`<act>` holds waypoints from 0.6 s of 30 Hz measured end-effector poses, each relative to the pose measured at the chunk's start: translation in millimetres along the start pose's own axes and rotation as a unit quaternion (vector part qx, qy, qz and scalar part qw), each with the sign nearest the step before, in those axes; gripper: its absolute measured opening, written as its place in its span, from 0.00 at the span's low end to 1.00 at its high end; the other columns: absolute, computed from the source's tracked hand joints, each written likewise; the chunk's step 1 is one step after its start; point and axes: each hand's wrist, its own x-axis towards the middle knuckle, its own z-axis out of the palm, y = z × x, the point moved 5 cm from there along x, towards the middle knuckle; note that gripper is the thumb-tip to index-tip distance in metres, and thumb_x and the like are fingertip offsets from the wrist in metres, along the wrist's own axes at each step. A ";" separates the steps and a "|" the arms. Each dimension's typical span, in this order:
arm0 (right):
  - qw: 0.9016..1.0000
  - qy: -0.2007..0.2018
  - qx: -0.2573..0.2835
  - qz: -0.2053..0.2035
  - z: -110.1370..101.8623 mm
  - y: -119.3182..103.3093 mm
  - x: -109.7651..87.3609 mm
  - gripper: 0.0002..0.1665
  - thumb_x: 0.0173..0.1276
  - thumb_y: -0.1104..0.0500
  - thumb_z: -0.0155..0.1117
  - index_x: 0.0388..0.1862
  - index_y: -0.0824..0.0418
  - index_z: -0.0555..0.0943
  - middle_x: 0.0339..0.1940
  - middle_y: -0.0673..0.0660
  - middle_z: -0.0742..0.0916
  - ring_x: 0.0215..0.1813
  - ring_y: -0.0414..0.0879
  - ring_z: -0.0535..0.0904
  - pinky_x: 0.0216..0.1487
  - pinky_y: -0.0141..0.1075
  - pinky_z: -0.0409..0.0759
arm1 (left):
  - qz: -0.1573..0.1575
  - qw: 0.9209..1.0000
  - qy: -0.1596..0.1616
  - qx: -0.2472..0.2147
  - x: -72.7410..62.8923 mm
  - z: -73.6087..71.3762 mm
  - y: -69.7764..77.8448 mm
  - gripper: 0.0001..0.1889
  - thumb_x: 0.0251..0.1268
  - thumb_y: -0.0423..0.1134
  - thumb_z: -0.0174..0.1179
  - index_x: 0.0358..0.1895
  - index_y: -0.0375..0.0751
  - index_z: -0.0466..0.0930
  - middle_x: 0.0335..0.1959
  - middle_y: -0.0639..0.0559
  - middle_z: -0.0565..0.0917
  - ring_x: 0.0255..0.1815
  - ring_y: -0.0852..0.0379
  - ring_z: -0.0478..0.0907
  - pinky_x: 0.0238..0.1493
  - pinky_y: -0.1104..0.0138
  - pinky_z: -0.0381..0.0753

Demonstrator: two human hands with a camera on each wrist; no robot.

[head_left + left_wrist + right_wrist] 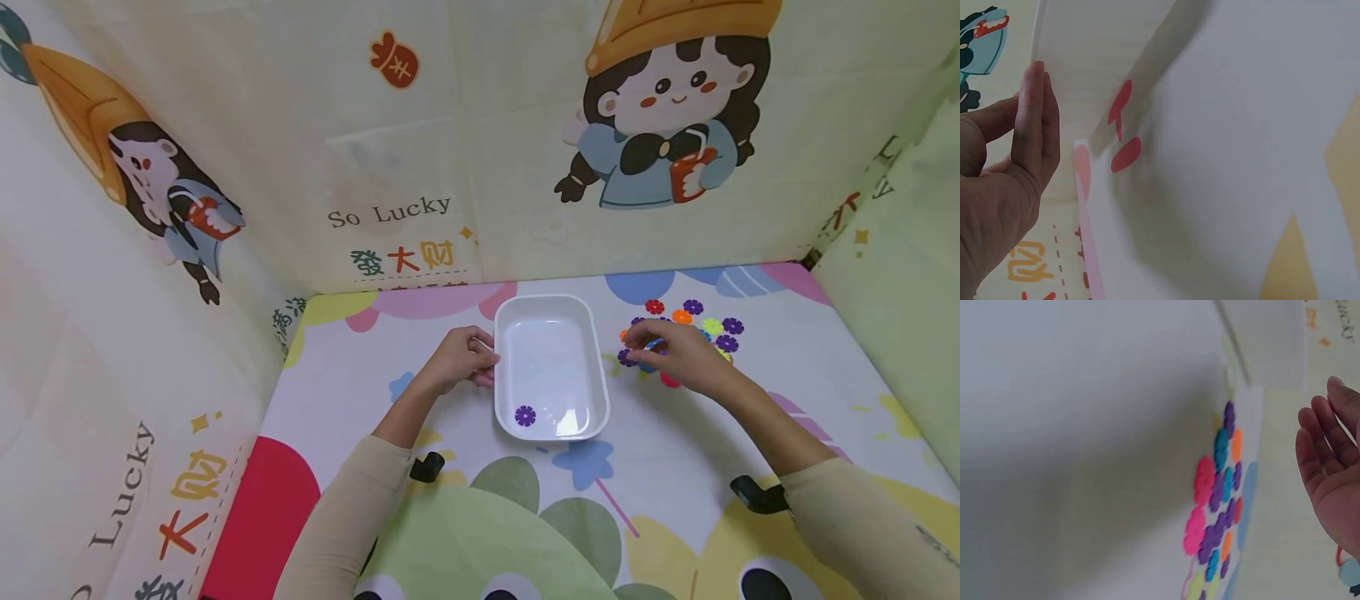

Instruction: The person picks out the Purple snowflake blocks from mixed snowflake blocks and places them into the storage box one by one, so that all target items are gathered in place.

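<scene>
A white rectangular tray (551, 375) sits on the table, with one purple flower-shaped piece (525, 415) inside near its front left corner. My left hand (461, 360) is at the tray's left side, fingertips touching the rim. In the left wrist view that hand (1016, 150) has its fingers nearly straight against the tray wall (1094, 44). To the right of the tray, my right hand (678, 354) hovers over a cluster of colourful flower-shaped pieces (731, 325), partly hiding them. The right wrist view shows this hand (1335, 469) with fingers slightly bent, nothing held.
A printed cloth (337, 358) with cartoon figures covers the table. Patterned fabric walls (510, 167) rise behind it and at both sides. Dark wrist mounts (427, 467) show at both sleeves. The loose pieces lie close together near the back right.
</scene>
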 end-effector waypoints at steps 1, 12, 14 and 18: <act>1.000 -0.001 -0.001 0.005 -0.5 3.9 0.0 0.14 0.67 0.64 0.74 0.51 0.61 0.86 0.43 0.54 0.90 0.47 0.50 0.85 0.50 0.37 0.91 | -0.001 1.000 -0.001 -0.001 0.0 0.1 -0.1 0.16 0.68 0.29 0.67 0.55 0.31 0.75 0.35 0.40 0.85 0.23 0.54 0.86 0.34 0.54 0.93; 0.998 -0.039 -0.010 0.043 11.0 32.7 7.6 0.19 0.69 0.62 0.73 0.58 0.64 0.84 0.48 0.60 0.89 0.51 0.56 0.85 0.53 0.49 0.91 | -0.004 1.000 0.001 0.002 -0.6 -0.5 -0.4 0.17 0.68 0.30 0.68 0.55 0.32 0.75 0.35 0.40 0.84 0.23 0.54 0.87 0.31 0.58 0.93; 0.998 -0.044 -0.020 0.044 14.3 35.7 9.8 0.19 0.69 0.62 0.73 0.57 0.64 0.85 0.48 0.60 0.89 0.50 0.55 0.85 0.53 0.50 0.91 | -0.004 1.000 0.000 0.001 -0.1 0.1 -0.7 0.17 0.68 0.30 0.68 0.55 0.31 0.75 0.36 0.39 0.85 0.23 0.54 0.87 0.31 0.58 0.93; 0.997 -0.057 -0.034 0.039 20.7 40.9 15.0 0.18 0.68 0.63 0.74 0.55 0.65 0.85 0.45 0.59 0.89 0.48 0.53 0.85 0.52 0.50 0.91 | -0.001 1.000 -0.002 -0.003 0.7 0.7 -0.8 0.16 0.68 0.29 0.67 0.54 0.31 0.75 0.36 0.38 0.85 0.23 0.54 0.86 0.30 0.58 0.93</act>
